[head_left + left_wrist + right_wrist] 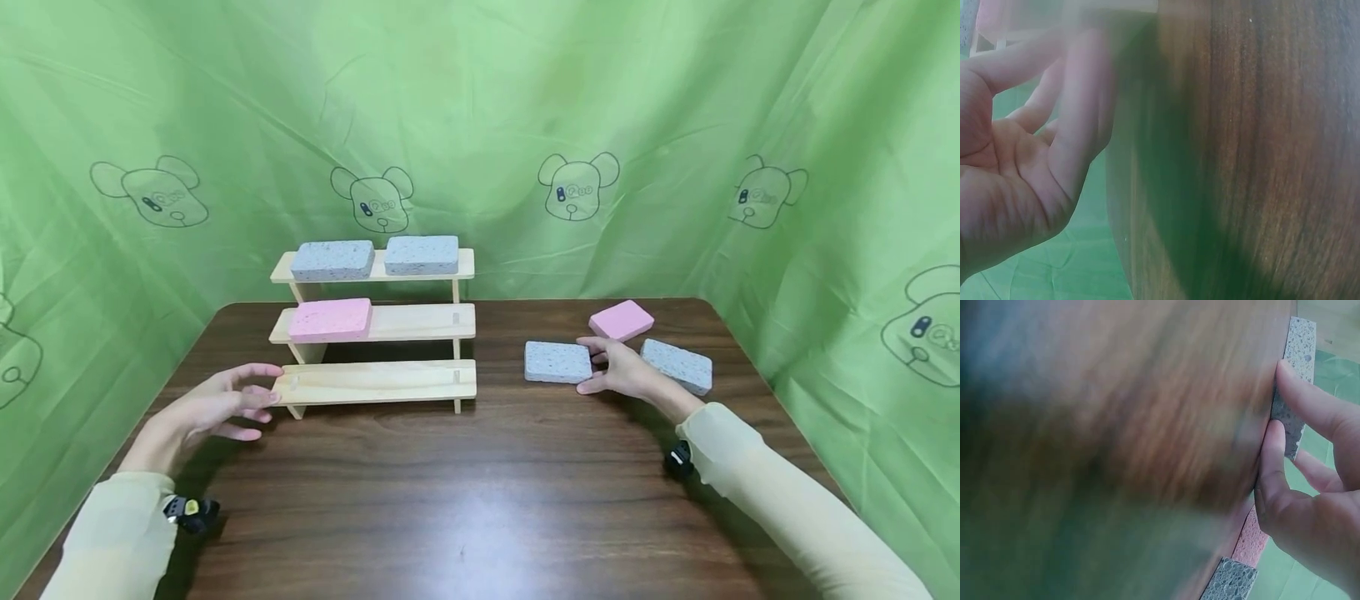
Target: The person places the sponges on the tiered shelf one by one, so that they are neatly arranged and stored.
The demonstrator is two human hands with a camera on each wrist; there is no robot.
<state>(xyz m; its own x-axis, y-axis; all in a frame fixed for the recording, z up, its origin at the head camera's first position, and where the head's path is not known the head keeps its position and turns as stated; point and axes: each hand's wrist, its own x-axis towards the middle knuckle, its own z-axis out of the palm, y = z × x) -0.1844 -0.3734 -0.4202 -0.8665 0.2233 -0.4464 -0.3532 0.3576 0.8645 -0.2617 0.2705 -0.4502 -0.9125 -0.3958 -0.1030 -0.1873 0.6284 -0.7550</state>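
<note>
Wooden tabletop (465,492) lies nearest. The left hand (213,406) touches the bottom tier of a three-tier rack (382,383); whether it pinches, I cannot tell. The right hand (618,371) grips a gray-blue sponge (557,362) on the tabletop, beside a second gray-blue sponge (677,365). Behind lies a pink sponge (622,320); mid-tier, another pink sponge (330,320); uppermost, two gray-blue sponges (422,255).

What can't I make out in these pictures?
- Head view: the near edge of the rightmost blue-gray sponge, partly hidden behind the right hand.
- Head view: the lettering on the green curtain, too small to read for certain.
- Left wrist view: how the left hand meets the wooden shelf, lost in haze.
- Right wrist view: the lowest sponge, cut off by the bottom edge; the tabletop's grain, blurred.
</note>
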